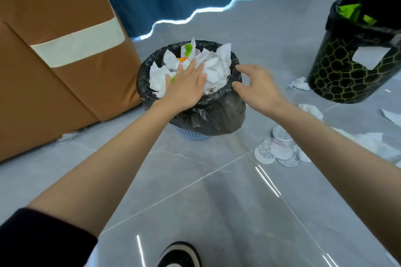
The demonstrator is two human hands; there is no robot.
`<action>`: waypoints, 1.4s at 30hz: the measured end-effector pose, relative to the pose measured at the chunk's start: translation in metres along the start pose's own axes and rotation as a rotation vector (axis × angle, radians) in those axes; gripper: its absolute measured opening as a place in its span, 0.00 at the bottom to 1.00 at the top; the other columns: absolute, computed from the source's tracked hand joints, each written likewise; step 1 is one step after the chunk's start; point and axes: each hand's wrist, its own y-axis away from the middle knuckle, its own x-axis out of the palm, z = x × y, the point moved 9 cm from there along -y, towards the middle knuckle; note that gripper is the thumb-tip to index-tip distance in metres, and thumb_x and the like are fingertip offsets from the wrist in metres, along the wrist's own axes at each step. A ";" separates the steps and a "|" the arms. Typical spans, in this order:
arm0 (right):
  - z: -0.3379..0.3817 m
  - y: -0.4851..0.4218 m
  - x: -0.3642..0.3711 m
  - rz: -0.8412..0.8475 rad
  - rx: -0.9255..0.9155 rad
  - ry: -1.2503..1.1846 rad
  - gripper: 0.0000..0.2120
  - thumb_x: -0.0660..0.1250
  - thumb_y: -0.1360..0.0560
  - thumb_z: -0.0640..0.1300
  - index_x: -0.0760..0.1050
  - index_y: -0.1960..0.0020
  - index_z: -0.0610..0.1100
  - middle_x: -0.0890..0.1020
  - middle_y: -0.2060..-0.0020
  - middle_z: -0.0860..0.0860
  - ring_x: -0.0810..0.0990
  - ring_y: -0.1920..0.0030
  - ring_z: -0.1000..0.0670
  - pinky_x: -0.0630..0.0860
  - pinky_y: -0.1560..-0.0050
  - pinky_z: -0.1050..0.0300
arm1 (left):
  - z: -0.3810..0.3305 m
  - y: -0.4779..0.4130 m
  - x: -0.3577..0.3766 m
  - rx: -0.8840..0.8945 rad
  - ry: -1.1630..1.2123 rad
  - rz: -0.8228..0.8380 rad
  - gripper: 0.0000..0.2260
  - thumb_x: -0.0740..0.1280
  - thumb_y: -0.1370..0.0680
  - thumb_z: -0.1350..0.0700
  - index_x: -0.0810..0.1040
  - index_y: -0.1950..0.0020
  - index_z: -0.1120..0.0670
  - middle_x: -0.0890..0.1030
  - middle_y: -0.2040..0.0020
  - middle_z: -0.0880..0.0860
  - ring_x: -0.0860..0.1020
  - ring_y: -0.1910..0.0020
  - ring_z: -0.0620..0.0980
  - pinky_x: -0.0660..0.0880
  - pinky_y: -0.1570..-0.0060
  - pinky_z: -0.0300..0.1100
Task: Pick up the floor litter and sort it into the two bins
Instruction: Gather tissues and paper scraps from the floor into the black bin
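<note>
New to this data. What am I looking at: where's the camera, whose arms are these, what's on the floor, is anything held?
There is no robot here. One wide-angle camera, worn on a person's head, looks down at their own bare arms. The left hand presses flat on crumpled paper heaped in the near bin, a blue basket lined with a black bag. The right hand is at that bin's rim with its fingers loosely spread and holds nothing. A second, black patterned bin stands farther right. On the grey tiled floor lie round foil seals and crumpled tissues, not yet picked up.
</note>
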 end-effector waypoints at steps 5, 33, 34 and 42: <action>-0.025 0.012 -0.004 -0.033 0.037 -0.029 0.21 0.62 0.24 0.41 0.70 0.31 0.43 0.71 0.32 0.46 0.64 0.29 0.46 0.57 0.29 0.55 | 0.008 -0.006 0.008 -0.043 -0.074 0.086 0.21 0.44 0.17 0.49 0.53 0.23 0.48 0.50 0.22 0.49 0.48 0.23 0.56 0.37 0.29 0.64; -0.222 0.143 -0.007 0.192 0.519 0.040 0.20 0.64 0.24 0.40 0.71 0.33 0.46 0.73 0.33 0.47 0.72 0.35 0.47 0.65 0.37 0.59 | -0.145 0.043 0.226 0.325 0.062 0.447 0.27 0.60 0.21 0.56 0.55 0.24 0.53 0.59 0.26 0.57 0.59 0.27 0.57 0.60 0.29 0.48; -0.220 0.143 0.001 0.225 0.491 0.051 0.21 0.64 0.24 0.40 0.70 0.32 0.45 0.72 0.32 0.47 0.70 0.33 0.46 0.64 0.36 0.59 | -0.139 0.046 0.232 0.306 0.054 0.463 0.28 0.61 0.22 0.56 0.54 0.24 0.53 0.58 0.26 0.57 0.58 0.27 0.57 0.59 0.29 0.48; -0.219 0.158 0.050 0.439 0.366 0.256 0.26 0.61 0.25 0.43 0.62 0.27 0.48 0.63 0.28 0.51 0.62 0.32 0.44 0.65 0.33 0.51 | -0.125 0.050 0.239 0.301 0.129 0.354 0.33 0.68 0.25 0.54 0.55 0.24 0.53 0.65 0.30 0.53 0.63 0.32 0.54 0.60 0.31 0.42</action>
